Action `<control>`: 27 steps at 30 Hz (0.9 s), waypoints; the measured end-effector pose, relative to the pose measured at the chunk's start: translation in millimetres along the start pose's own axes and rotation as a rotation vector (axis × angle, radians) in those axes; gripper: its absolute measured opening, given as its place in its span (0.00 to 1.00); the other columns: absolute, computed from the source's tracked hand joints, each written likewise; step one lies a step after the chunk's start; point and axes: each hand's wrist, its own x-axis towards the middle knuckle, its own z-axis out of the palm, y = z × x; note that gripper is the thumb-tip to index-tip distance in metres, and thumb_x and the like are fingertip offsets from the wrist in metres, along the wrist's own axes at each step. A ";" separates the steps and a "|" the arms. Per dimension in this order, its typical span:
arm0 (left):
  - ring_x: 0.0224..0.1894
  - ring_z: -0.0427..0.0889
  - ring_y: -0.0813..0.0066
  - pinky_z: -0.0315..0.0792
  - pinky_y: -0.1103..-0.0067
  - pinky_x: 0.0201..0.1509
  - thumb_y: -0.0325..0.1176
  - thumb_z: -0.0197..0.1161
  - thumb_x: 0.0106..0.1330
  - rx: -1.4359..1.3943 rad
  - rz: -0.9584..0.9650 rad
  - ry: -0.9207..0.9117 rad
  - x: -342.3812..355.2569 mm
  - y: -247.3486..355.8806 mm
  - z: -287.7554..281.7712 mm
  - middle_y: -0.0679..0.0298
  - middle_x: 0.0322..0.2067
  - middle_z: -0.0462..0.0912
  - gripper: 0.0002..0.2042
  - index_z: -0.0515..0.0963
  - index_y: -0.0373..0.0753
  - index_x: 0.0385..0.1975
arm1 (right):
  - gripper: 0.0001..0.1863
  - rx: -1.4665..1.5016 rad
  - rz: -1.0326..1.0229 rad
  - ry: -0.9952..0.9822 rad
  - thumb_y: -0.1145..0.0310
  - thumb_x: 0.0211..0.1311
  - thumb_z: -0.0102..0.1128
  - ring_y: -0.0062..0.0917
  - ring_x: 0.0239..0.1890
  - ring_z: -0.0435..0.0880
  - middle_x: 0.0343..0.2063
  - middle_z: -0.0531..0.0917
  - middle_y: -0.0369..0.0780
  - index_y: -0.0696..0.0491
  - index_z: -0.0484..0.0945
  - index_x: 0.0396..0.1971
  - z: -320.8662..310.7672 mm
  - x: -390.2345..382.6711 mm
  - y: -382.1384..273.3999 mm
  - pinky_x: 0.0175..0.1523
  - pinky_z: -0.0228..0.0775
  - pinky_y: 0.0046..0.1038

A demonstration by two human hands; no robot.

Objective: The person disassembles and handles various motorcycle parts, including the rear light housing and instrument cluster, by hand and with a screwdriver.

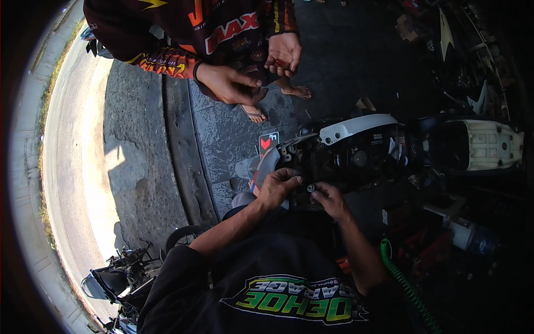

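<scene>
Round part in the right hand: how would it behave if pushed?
The small round part might roll on edge, given its circular outline. Probably easy to lift: the right hand merely pinches it. Its pale rim hints at metal, so likely stiff.

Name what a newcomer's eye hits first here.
Probably the sunlit road, glaring down the left side against the dark workshop. Next, the partly stripped motorcycle right of centre, with the right hand pinching a small round part just below it in the picture and the left hand close by. Then the bright green coiled hose at lower right.
</scene>
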 end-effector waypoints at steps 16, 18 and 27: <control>0.23 0.81 0.78 0.75 0.80 0.27 0.30 0.66 0.69 0.134 0.027 -0.045 5.7 -1.3 7.2 0.62 0.25 0.83 0.11 0.81 0.28 0.43 | 0.12 -0.042 -0.055 0.004 0.73 0.70 0.57 0.15 0.36 0.82 0.36 0.84 0.34 0.60 0.80 0.50 0.7 1.7 2.9 0.43 0.77 0.20; 0.24 0.81 0.78 0.75 0.80 0.27 0.30 0.66 0.69 0.150 0.026 -0.053 3.5 4.8 9.2 0.63 0.25 0.83 0.11 0.81 0.28 0.43 | 0.12 -0.069 -0.024 0.007 0.73 0.70 0.56 0.15 0.36 0.82 0.35 0.83 0.34 0.59 0.79 0.49 0.8 1.4 0.3 0.45 0.77 0.21; 0.27 0.80 0.83 0.75 0.79 0.29 0.30 0.66 0.68 0.482 0.193 -0.052 2.6 7.4 11.6 0.64 0.27 0.84 0.08 0.83 0.31 0.41 | 0.13 -0.221 -0.069 0.062 0.68 0.68 0.60 0.17 0.34 0.84 0.31 0.86 0.36 0.59 0.82 0.47 0.3 1.4 2.6 0.41 0.76 0.22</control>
